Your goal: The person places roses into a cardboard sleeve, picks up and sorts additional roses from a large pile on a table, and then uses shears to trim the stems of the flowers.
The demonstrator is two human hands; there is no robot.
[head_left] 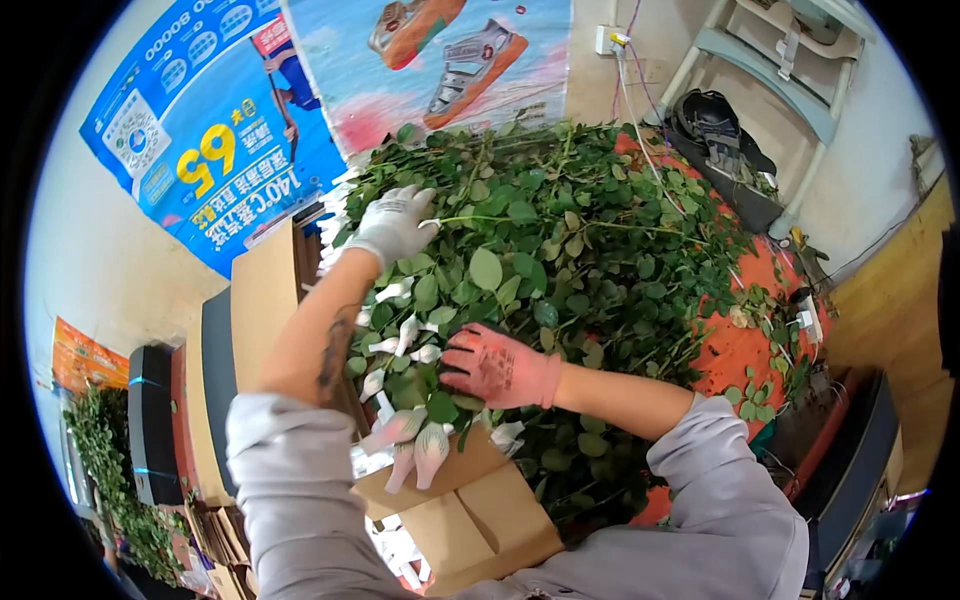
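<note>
My left hand (392, 226), in a white glove, reaches over the far left of a pile of leafy rose stems (590, 260). Its fingers are closed around the head end of a rose, whose green stem (475, 218) runs off to the right. In a pink-red glove, my right hand (502, 368) is closed over the near part of the pile. Several rose buds in pale pink netting (432, 455) hang below and left of it, apparently from stems in its grip; leaves hide the exact hold. White-sleeved buds (407, 335) lie between the hands.
An open cardboard box (485, 515) stands close to my body, with white sleeves (400, 550) beside it. Orange-red cloth (725, 350) shows under the pile. Posters (230, 130) cover the back wall. A folded chair (770, 60) leans at right, near a power strip (808, 318).
</note>
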